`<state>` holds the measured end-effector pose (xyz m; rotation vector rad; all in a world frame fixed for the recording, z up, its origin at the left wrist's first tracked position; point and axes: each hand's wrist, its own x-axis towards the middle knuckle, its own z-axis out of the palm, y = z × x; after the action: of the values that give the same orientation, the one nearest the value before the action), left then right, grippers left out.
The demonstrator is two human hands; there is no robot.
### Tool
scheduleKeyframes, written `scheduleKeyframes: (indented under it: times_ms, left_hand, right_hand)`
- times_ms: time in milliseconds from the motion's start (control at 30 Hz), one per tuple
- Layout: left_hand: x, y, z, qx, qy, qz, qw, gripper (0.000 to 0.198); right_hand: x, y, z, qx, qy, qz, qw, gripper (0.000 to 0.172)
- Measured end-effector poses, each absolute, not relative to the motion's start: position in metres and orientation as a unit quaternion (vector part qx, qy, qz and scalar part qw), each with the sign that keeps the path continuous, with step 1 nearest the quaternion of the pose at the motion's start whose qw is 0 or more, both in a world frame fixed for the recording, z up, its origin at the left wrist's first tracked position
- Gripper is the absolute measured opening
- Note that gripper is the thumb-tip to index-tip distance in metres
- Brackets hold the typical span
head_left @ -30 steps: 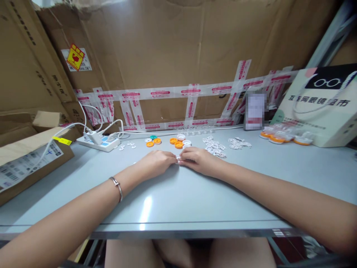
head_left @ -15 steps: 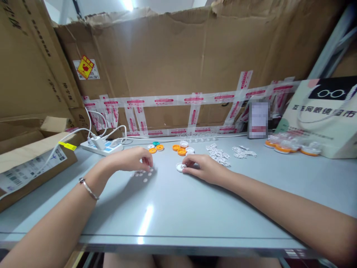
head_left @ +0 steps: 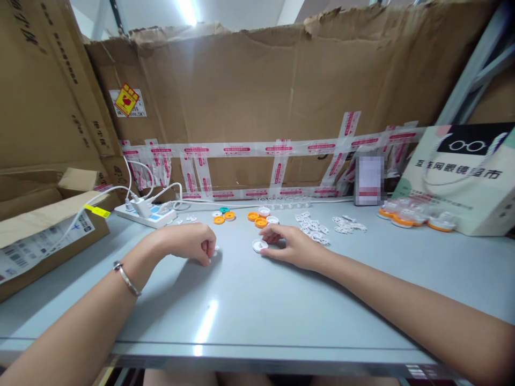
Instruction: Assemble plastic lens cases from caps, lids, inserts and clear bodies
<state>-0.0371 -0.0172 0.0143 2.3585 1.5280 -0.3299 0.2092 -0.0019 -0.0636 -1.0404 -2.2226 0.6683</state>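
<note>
Apparently a picking-up step is in hand: the left hand [head_left: 189, 240] bunches its fingers over small white pieces [head_left: 216, 250]; whether they pinch one, I cannot tell. Rightward, a white cap [head_left: 259, 246] lies on the table [head_left: 289, 305], its edge clamped by the right hand [head_left: 293, 247]. Moving on likely calls for a fine pinch, cap steady.

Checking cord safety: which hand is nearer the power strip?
Left: the left hand is in front and right of the power strip; the right hand, touching a white cap, farther right.
</note>
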Motion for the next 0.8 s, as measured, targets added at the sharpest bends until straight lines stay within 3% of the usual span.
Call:
scheduleKeyframes:
  times_ms: [300, 533, 800]
  left_hand:
    - [-0.026, -0.026, 0.003, 0.859, 0.507, -0.066, 0.021, 0.018]
    - [0.008, -0.021, -0.021, 0.905, 0.405, 0.123, -0.041, 0.013]
    - [0.013, -0.012, -0.038, 0.934, 0.321, 0.089, -0.125, 0.019]
  right_hand:
    - [0.206, -0.003, -0.065, -0.386, -0.824, 0.283, 0.303, 0.023]
    - [0.203, -0.006, -0.062, -0.356, -0.826, 0.306, 0.312, 0.024]
    - [0.202, -0.004, -0.063, -0.337, -0.831, 0.306, 0.319, 0.024]
